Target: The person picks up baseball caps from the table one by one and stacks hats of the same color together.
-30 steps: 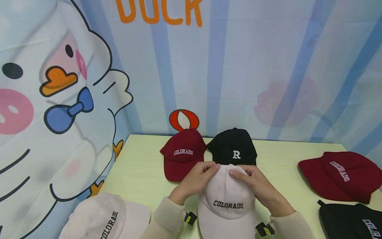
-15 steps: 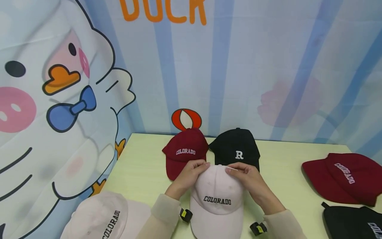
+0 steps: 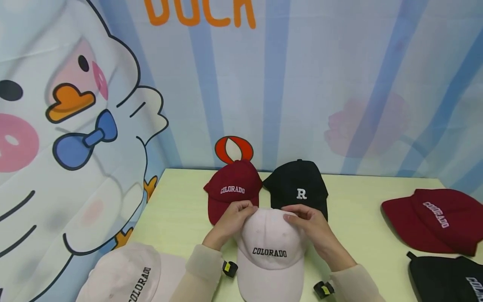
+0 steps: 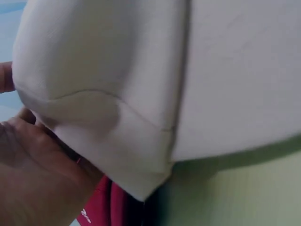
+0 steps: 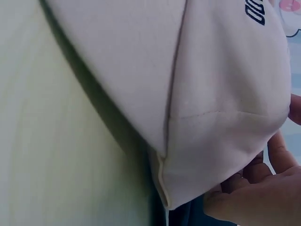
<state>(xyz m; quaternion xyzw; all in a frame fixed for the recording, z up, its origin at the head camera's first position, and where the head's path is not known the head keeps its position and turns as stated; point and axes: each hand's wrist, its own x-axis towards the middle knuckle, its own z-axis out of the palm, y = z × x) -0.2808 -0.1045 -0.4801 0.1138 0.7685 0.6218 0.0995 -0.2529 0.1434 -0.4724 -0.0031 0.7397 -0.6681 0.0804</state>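
A white baseball cap with dark COLORADO lettering lies at the table's near middle, brim toward me. My left hand pinches the left side of its crown, thumb in front. At the right side of the crown, my right hand grips with thumb in front and fingers behind. Both wrist views show the cap's side close up, with the left hand and the right hand along the crown's back edge. Just behind stand a dark red COLORADO cap and a black cap with an R, each partly covered.
Another white cap sits at the near left. On the right are a second dark red cap and a black cap, cut by the frame edge. A printed cloth backdrop rises behind the pale yellow table.
Both hands have shifted the white cap to the left, in front of the gap between the two back caps. The grips on its crown have spread slightly apart.
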